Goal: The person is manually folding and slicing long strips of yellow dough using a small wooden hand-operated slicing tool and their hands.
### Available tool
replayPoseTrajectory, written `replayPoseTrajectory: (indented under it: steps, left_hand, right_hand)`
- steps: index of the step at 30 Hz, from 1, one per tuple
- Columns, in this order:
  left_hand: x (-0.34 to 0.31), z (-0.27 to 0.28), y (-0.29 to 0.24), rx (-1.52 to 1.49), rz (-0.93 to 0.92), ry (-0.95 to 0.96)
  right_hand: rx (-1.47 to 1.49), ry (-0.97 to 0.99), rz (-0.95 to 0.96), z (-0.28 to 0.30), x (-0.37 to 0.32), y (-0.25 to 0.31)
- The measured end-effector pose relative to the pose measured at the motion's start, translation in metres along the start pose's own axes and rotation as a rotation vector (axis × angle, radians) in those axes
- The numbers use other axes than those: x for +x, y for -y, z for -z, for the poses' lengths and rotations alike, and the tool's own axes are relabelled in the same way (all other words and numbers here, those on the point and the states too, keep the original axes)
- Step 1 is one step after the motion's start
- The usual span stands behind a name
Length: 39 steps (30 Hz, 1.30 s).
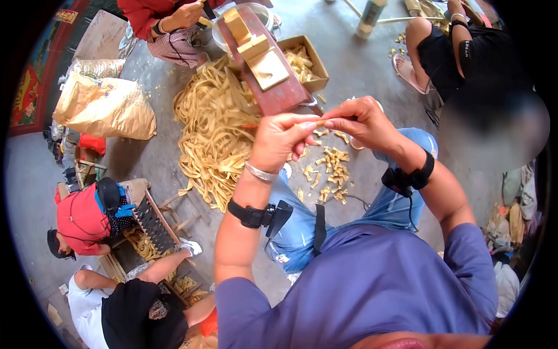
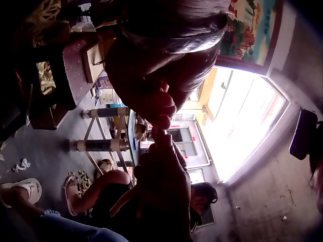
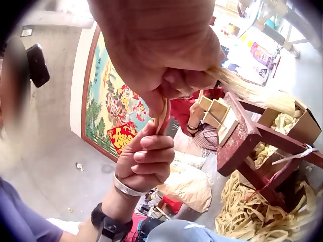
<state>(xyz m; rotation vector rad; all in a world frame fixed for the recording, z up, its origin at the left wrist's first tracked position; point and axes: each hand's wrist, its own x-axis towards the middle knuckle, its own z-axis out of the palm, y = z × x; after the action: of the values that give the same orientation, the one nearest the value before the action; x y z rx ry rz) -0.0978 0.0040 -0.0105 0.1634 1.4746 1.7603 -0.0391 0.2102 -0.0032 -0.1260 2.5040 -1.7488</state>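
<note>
Both hands meet in front of the chest, fingertips almost together. Between them is a thin, flexible tan strip [image 3: 161, 120], pinched by the left hand [image 1: 281, 139] and the right hand [image 1: 366, 123]. A longer tan length [image 3: 252, 92] trails from the right hand in the right wrist view. The left hand [image 3: 147, 157], with a silver bangle, has its fingers curled below the right hand [image 3: 161, 50]. Seen dark in the left wrist view, the right hand [image 2: 161, 174] nearly touches the left hand's fingertips. Small knotted tan pieces [image 1: 333, 167] lie on the floor below the hands.
Ahead stands a red bench [image 1: 283, 99] with a wooden fixture [image 1: 256, 52] on top. Beside it are a large heap of tan strips [image 1: 206, 128] and a cardboard box [image 1: 317, 84]. A paper sack [image 1: 104, 104] stands left. Other people sit around.
</note>
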Motion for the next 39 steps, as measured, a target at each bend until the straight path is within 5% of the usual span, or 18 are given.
replayPoseTrajectory:
  steps: [3,14,24,28,31,33,36,39]
  left_hand:
    - [0.01,0.017,0.0,-0.152,-0.008,-0.081]
    - [0.087,0.092,-0.013,0.231,-0.071,-0.349]
    - [0.137,0.123,-0.004,0.286,-0.172,-0.401]
    - [0.132,0.123,0.004,0.273,-0.097,-0.386]
    - [0.109,0.114,0.009,-0.016,0.017,-0.179]
    - [0.092,0.089,0.017,-0.089,0.113,-0.1]
    - [0.072,0.054,0.045,-0.042,0.297,0.015]
    - [0.058,0.025,0.083,0.307,0.095,0.047]
  right_hand:
    - [0.015,0.026,0.018,0.0,0.026,-0.01]
    - [-0.214,-0.033,0.243,-0.013,0.148,-0.059]
    - [-0.298,-0.166,0.17,-0.022,0.194,-0.082]
    - [-0.707,-0.229,0.165,-0.025,0.193,-0.094]
    - [0.039,-0.172,-0.08,-0.007,0.179,-0.094]
    - [0.353,-0.155,0.041,0.001,0.161,-0.093]
    - [0.482,-0.172,0.048,0.004,0.12,-0.066]
    - [0.408,-0.225,0.046,-0.001,0.07,-0.054]
